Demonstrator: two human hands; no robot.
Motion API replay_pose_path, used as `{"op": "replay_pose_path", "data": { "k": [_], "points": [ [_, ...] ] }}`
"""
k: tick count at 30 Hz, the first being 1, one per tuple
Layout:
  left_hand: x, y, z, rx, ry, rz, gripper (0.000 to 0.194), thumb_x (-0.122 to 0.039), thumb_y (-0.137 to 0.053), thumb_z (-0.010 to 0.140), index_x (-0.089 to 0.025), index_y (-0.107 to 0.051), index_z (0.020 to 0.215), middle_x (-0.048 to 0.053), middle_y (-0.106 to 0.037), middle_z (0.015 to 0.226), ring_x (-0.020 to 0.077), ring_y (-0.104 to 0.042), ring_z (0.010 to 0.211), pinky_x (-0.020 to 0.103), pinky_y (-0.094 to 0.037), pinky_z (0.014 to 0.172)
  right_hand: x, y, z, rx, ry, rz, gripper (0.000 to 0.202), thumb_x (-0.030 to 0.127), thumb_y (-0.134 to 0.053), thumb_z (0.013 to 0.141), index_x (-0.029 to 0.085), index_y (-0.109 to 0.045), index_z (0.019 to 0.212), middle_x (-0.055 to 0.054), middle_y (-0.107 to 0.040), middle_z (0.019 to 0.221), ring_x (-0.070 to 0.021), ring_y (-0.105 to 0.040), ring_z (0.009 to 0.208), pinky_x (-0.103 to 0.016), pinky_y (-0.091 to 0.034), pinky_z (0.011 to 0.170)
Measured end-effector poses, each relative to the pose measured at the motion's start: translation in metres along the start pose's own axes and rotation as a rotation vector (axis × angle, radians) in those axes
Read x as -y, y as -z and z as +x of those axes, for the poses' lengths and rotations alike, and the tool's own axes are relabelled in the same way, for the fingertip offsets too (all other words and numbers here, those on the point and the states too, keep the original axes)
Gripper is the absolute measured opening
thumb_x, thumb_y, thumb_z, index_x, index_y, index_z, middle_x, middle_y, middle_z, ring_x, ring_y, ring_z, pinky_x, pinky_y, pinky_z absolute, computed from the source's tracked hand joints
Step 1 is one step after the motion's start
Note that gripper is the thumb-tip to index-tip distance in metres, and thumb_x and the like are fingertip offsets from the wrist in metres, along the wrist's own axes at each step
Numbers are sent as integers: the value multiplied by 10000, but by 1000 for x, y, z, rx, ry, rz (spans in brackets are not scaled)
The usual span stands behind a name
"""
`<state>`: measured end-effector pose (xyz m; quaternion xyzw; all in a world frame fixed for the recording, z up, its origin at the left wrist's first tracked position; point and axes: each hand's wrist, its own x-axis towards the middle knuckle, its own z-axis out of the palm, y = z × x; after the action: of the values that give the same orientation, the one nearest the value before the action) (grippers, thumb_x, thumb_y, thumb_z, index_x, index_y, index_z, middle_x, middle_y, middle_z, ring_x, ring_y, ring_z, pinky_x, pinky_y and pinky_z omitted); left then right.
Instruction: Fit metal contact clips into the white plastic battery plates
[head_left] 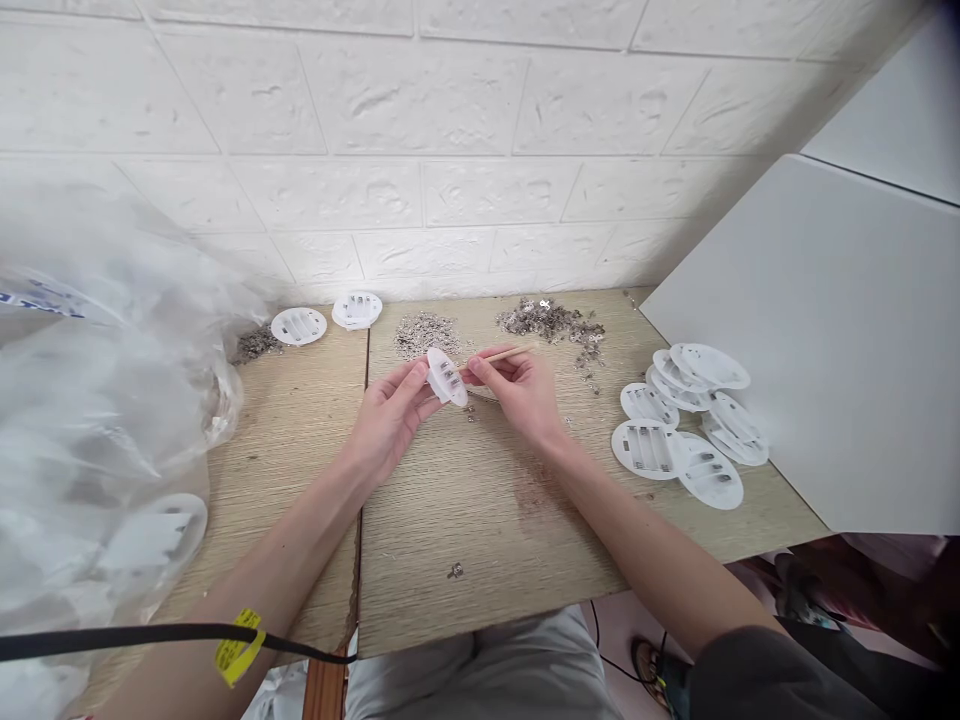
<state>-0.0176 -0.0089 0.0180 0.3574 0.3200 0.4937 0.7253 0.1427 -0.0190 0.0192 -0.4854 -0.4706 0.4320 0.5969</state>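
Note:
My left hand (391, 415) is closed on the edge of a round white plastic battery holder (445, 378), tilted up with its slots and metal contacts facing right. My right hand (526, 392) pinches a thin wooden stick (516, 354) close beside the holder. Whether the stick's tip touches the contacts is hidden by my fingers. A thin metal-looking rod (482, 396) shows below my right fingers; I cannot tell what it is. Behind the hands lie a pile of small metal contacts (426, 335) and a darker pile of metal pieces (551, 320).
Several battery holders (646, 448) are stacked loosely at right, by a white panel (825, 350). Two spots at the back left hold more holders (298, 326). A clear plastic bag (112, 400) fills the left side. A black cable (150, 637) crosses the lower left. A white brick wall (465, 100) stands behind.

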Motion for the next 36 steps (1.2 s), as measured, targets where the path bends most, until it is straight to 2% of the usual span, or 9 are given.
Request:
{"op": "replay_pose_path", "data": {
  "k": [8,14,27,36],
  "points": [
    [1,0,0,-6,-30,-27,202,-303,-657,826,-147,-719,939,112,-694,1135,232,-655,1052,395,-527,953,0,-3,0,-5,-34,70,266,398,-752,712,157,-656,770,-51,-733,744,-169,-707,699,-301,-589,708],
    [-2,-2,-1,-41,-30,-47,224,-296,-653,831,-134,-707,976,119,-690,1136,225,-657,1047,370,-525,962,0,-4,-3,1,-47,31,302,437,-739,721,155,-645,771,-60,-727,738,-171,-700,685,-300,-588,667],
    [-1,-1,0,-32,-6,-69,280,-266,-707,786,-130,-669,1027,131,-700,1105,220,-663,1044,378,-507,986,-2,-5,-3,-25,12,14,369,502,-727,711,158,-627,799,-59,-719,745,-188,-703,694,-337,-609,697],
    [3,1,-1,-86,-45,-4,331,-205,-791,677,-163,-683,987,91,-709,1055,203,-678,993,397,-502,986,-7,-5,-8,-11,124,-175,309,472,-666,785,170,-669,845,-73,-728,857,-196,-704,762,-334,-587,732]
  ]
}}
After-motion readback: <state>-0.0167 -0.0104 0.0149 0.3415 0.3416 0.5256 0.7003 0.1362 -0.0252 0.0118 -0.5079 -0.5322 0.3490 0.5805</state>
